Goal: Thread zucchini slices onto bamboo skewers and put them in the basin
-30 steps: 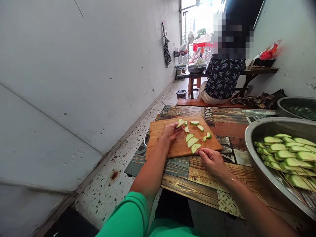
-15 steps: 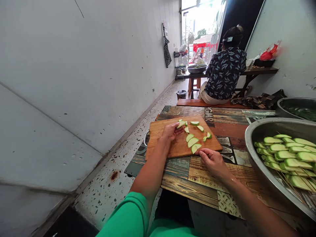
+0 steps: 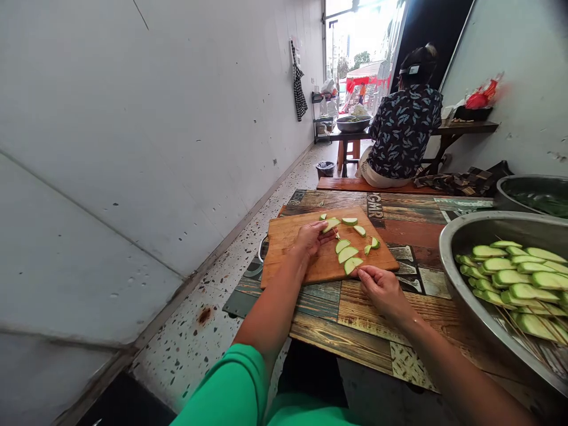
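Note:
On a wooden cutting board lie several pale half-round zucchini slices with green skin. My left hand is over the board, its thumb holding a zucchini slice against the fingers. At the board's near edge, my right hand is closed in a pinch on the end of a thin skewer, mostly hidden by the fingers. Slices in a row, the nearest one beside my right fingertips, run from there toward my left hand. Loose pieces lie farther right on the board.
A large metal basin of skewered zucchini slices stands at right on the patterned table. Behind it is another basin. A person sits on a bench ahead, back turned. A white wall runs along the left.
My left hand has shifted slightly right and inward with its zucchini slice, toward the row. My right hand stays almost where it was.

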`<state>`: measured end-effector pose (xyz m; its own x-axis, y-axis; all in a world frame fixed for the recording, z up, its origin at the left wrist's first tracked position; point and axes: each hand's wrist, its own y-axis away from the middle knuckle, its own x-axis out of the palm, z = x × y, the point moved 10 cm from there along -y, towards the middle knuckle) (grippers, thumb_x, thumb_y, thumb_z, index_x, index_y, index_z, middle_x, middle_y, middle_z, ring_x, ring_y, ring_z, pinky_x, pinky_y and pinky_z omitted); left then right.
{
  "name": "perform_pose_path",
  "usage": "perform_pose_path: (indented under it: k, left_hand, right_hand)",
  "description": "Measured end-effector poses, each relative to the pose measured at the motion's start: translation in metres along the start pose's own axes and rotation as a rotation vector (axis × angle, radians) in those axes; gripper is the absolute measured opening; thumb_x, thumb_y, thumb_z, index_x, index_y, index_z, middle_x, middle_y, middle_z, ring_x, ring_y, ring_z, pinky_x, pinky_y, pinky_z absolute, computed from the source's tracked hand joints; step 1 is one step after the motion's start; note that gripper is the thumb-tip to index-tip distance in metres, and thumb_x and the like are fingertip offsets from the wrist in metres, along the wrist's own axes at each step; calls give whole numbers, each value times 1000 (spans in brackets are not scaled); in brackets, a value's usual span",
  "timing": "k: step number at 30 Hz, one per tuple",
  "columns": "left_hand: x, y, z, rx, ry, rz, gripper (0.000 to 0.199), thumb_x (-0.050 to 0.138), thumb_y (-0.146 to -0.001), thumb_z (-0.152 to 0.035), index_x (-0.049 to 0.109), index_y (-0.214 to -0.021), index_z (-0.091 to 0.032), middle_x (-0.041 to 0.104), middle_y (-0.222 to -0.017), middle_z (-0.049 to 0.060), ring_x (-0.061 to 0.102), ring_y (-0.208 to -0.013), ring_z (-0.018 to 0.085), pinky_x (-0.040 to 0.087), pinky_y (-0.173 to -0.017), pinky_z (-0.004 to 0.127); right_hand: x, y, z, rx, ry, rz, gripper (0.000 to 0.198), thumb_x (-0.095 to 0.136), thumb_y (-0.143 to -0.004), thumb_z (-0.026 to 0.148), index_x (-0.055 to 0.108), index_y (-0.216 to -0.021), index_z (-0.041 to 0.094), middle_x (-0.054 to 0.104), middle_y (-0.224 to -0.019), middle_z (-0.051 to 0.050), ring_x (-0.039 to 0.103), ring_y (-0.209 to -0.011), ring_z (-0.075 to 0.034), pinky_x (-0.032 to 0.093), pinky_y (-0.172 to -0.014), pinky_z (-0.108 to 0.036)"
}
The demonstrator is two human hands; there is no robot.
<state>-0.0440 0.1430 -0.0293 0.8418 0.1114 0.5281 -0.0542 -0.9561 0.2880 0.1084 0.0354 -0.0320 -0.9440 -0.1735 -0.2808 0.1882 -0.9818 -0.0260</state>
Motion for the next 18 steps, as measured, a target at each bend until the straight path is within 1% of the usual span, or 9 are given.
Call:
perform_pose_path:
  k: [2, 5, 8, 10, 14, 16, 18]
  left_hand:
    - [-1, -1, 2, -18, 67, -33, 8, 54, -86, -13, 60, -85, -9, 69, -76, 9, 67, -65, 17, 55, -73, 33]
    - [-4, -3, 5, -32, 145, -60, 13, 56, -87, -23, 60, -85, -10, 69, -75, 8, 67, -63, 17, 55, -68, 30]
    - [-7, -5, 7, -31, 158, -67, 10, 58, -86, -19, 59, -84, -10, 68, -72, 7, 66, -61, 15, 55, -66, 29]
    - [-7, -6, 9, -34, 172, -56, 9, 58, -85, -19, 60, -86, -10, 68, -75, 8, 67, -63, 16, 55, -68, 30]
    - [-6, -9, 12, -27, 187, -48, 7, 59, -85, -17, 59, -88, -11, 69, -79, 9, 68, -69, 18, 55, -74, 33]
    - [-7, -9, 13, -19, 186, -61, 6, 59, -85, -16, 59, -87, -11, 69, -78, 9, 68, -68, 17, 55, -76, 34]
    - [-7, -8, 14, -22, 188, -76, 5, 57, -85, -14, 59, -87, -11, 68, -75, 8, 67, -65, 17, 55, -74, 33]
  right_hand:
    - [3, -1, -2, 0, -38, 11, 45, 46, -80, 55, 62, -85, 12, 36, -48, 4, 29, -44, -9, 20, -41, -23]
    - [7, -1, -4, 13, -122, 30, 48, 49, -79, 57, 59, -88, 11, 33, -49, 5, 26, -44, -8, 17, -41, -23]
    - [10, 0, -4, 32, -180, 51, 48, 51, -78, 57, 57, -89, 11, 31, -49, 7, 23, -42, -7, 15, -41, -23]
    - [11, 0, -4, 35, -191, 62, 47, 51, -77, 57, 57, -88, 12, 31, -48, 7, 23, -42, -7, 14, -41, -23]
    - [11, 0, -5, 31, -153, 50, 47, 50, -78, 57, 58, -86, 12, 31, -50, 6, 24, -44, -7, 15, -42, -23]
    - [9, 0, -3, 1, -86, 25, 45, 48, -80, 55, 59, -85, 12, 33, -51, 5, 26, -46, -8, 19, -43, -23]
    - [4, 0, 1, -52, 7, -21, 44, 46, -81, 53, 61, -83, 12, 36, -52, 3, 31, -48, -10, 25, -46, -23]
